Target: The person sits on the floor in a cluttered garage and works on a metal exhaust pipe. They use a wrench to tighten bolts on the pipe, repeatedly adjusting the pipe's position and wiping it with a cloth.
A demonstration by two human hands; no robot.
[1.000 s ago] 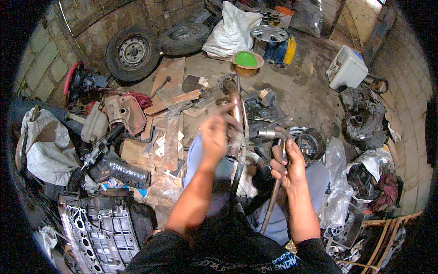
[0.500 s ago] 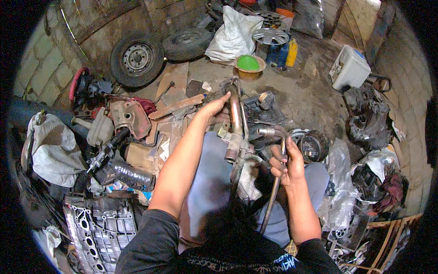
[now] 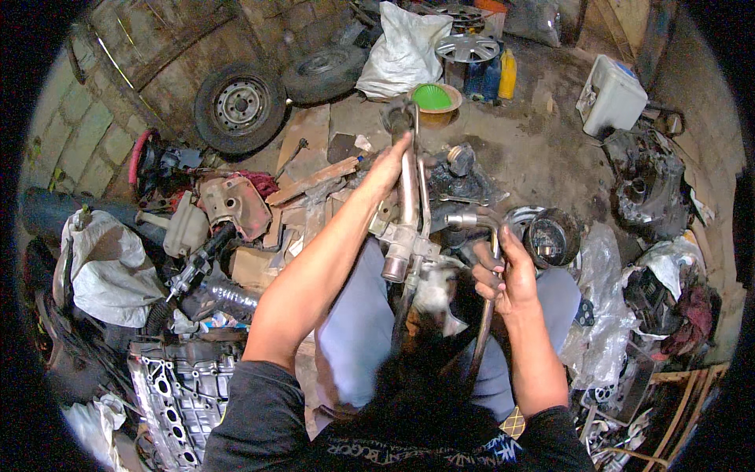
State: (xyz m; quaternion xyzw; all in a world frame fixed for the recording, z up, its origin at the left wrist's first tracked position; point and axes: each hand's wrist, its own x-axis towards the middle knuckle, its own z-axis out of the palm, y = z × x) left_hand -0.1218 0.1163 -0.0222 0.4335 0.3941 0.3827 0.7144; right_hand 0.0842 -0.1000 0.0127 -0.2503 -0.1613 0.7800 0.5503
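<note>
My left hand [image 3: 391, 167] is closed round a metal pipe assembly [image 3: 408, 193], a thick tube with a thinner one beside it and a bracket at its lower end. Its far end is smeared by motion. The fingers on the pipe's underside are mostly hidden. In my right hand [image 3: 513, 277] is a bent metal socket wrench [image 3: 482, 334], its long shaft slanting down toward my lap. The wrench's socket end points left at the lower part of the pipe, with a gap between them.
An engine cylinder head [image 3: 177, 401] lies at the lower left. Two wheels [image 3: 238, 108] lean at the back wall. A green bowl [image 3: 432, 97] sits in a basin beyond the pipe. A dark round pan [image 3: 553, 238] and clear plastic [image 3: 602, 303] are at my right knee.
The pipe assembly has risen and moved away from me in my left hand. My right hand keeps the wrench, now slightly to the right. The whole view has shifted a little.
</note>
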